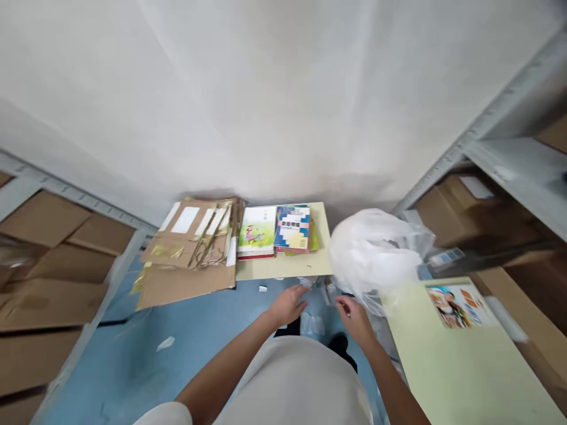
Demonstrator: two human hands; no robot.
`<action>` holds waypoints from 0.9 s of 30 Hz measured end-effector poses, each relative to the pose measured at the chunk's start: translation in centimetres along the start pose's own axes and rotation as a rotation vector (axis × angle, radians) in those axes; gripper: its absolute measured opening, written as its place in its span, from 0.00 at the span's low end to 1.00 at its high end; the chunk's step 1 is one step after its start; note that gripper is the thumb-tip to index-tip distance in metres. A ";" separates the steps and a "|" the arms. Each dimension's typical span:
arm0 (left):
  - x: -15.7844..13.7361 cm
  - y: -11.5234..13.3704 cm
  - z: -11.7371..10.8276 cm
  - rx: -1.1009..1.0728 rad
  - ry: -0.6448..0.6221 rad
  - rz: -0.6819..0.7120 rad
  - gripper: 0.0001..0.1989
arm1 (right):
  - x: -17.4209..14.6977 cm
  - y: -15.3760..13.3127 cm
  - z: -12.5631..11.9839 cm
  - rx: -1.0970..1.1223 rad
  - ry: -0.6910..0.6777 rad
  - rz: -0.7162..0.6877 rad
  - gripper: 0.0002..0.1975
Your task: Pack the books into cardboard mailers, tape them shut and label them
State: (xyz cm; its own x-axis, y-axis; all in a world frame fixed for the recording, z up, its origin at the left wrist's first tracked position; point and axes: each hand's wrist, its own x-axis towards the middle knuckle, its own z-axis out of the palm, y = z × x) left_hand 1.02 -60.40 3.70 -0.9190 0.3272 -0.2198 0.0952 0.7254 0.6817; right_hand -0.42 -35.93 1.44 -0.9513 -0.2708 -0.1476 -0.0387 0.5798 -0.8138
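My left grip [289, 306] is open, thumb apart from the fingers and nothing seen in it; my right grip [357, 321] has its fingers curled, and blur keeps me from telling whether they close on anything. Both hang just short of the front edge of a pale yellow, flat-topped counter [257, 270]. On it, beyond my left grip and towards the wall, lies a short stack of paper books with a blue, white and yellow top cover [292, 229], its long axis running away from me; my left is the nearer hand. A white book with a green picture cover [257, 231] lies just left of that stack, and flattened brown cardboard [190, 283] further left. Just beyond my right grip bulges a crumpled, translucent white plastic bag [376, 248], contents not readable. Brown cardboard boxes [46, 218] fill the left-hand shelves, their insides hidden.
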 end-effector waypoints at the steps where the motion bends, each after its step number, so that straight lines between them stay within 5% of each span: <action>1: -0.7 -1.2 -0.8 -0.012 0.048 -0.041 0.21 | 1.3 -1.3 1.1 -0.018 -0.065 -0.055 0.16; 12: -6.8 -8.9 -6.4 -0.092 0.711 -0.660 0.16 | 13.7 -10.7 9.6 -0.232 -0.591 -0.463 0.13; 18: -10.0 -13.0 -9.8 -0.642 1.075 -0.946 0.09 | 18.3 -18.1 17.8 -0.406 -0.689 -0.715 0.13; 27: -12.7 -20.5 -15.2 -1.046 1.261 -1.001 0.21 | 19.1 -27.5 29.2 -0.526 -0.752 -0.876 0.26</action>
State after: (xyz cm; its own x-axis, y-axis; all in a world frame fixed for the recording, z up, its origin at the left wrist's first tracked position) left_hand 4.92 -88.67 3.11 -0.2341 -0.8283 -0.5090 -0.3577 -0.4134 0.8373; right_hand -8.55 -79.46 4.63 -0.1441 -0.9848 -0.0967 -0.8457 0.1733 -0.5047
